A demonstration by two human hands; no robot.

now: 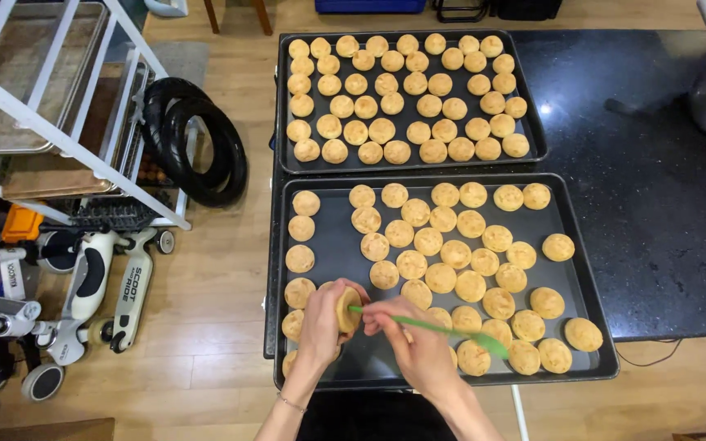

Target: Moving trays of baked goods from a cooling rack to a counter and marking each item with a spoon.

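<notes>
Over the near baking tray (320, 371): one round pastry shell held up and worked with a green tool.

Left hand (322, 320), fingers curled shut around a pale golden pastry shell (348, 309), holds it just above the tray's front left corner, wrist bent inward, forearm rising from the bottom edge. Right hand (418, 343), fingers pinched closed on a slim green tool (426, 328), lies across the tray with knuckles up; the tool's narrow end touches the shell, its broader end points right over the loose shells (484, 261) filling the same tray. Judged good practice: keep the shell steady with a light grip so it does not crush, and enter with the tool tip at one spot, square to the surface. Second tray (410, 167) of shells sits behind, touching the first, both on a black counter (663, 220).
</notes>
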